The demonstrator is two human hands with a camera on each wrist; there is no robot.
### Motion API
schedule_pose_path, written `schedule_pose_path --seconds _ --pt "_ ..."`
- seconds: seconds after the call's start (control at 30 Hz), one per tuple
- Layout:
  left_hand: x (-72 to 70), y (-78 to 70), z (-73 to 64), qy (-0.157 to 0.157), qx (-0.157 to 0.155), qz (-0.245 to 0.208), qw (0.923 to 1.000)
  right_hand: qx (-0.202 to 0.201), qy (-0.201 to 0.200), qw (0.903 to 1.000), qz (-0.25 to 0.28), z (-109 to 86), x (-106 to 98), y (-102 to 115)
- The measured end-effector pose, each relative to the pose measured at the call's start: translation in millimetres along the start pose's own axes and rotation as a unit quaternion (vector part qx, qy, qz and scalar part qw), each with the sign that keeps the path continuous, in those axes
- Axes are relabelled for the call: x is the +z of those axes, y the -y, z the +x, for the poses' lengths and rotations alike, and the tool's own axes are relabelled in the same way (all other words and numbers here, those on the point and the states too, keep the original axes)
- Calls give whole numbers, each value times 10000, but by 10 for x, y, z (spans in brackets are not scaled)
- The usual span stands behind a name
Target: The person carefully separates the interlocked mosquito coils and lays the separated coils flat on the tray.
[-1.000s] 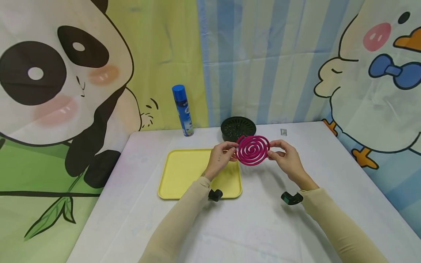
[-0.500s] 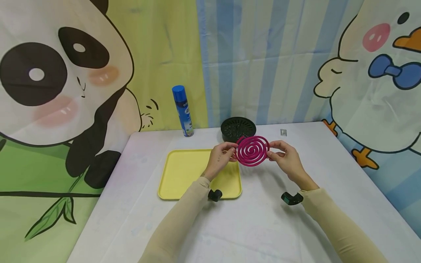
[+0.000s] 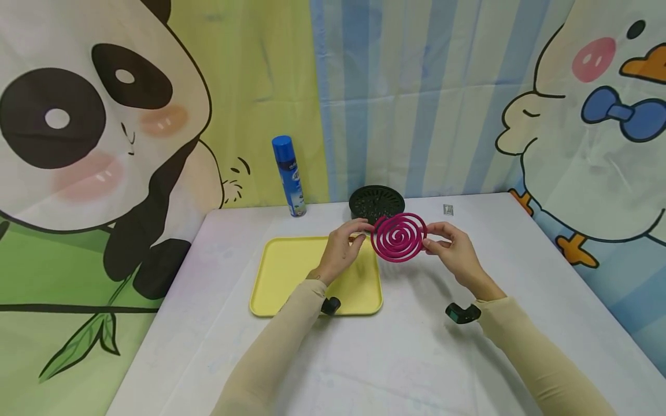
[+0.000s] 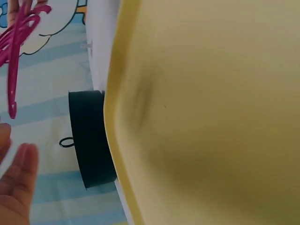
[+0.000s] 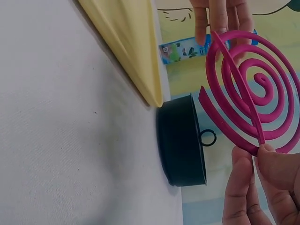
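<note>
A magenta mosquito coil is held up above the table. My right hand pinches its right edge between thumb and fingers. In the right wrist view, the spiral strand of the coil has a straight-looking strand crossing in front of it; whether this is a second coil I cannot tell. My left hand is by the coil's left edge, over the yellow tray. In the left wrist view, the left thumb and finger are apart, with a gap between them and the coil.
Behind the coil stands a black round tin with a slotted top and a small ring on it. A blue spray can is at the back left. One small silvery piece lies at the back right.
My left hand has let go of the coil's left edge and drawn slightly leftward, its fingers spreading. The right hand and the coil stay almost where they were.
</note>
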State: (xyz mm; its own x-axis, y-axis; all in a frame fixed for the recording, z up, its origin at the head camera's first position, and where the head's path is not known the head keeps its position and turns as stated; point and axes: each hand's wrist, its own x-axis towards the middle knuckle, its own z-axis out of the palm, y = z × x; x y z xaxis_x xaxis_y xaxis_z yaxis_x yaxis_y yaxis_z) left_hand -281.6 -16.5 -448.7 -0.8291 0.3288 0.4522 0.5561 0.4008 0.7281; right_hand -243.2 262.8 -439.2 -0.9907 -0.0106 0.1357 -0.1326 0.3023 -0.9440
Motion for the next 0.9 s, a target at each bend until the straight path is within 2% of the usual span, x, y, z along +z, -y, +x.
schedule_pose_path --seconds 0.1,0.23,0.53,0.9 --pt "-20 5 4 -125 625 363 9973 21 15 9998 172 9 -11 -1" --pt "-27 -11 9 -74 1039 641 9925 63 59 9993 377 17 -13 -1" --pt "9 20 -12 -109 1638 1233 9787 182 152 9982 560 8 -6 -7" --pt "-28 8 -32 -114 2103 1266 9693 363 247 9972 606 -10 -16 -13"
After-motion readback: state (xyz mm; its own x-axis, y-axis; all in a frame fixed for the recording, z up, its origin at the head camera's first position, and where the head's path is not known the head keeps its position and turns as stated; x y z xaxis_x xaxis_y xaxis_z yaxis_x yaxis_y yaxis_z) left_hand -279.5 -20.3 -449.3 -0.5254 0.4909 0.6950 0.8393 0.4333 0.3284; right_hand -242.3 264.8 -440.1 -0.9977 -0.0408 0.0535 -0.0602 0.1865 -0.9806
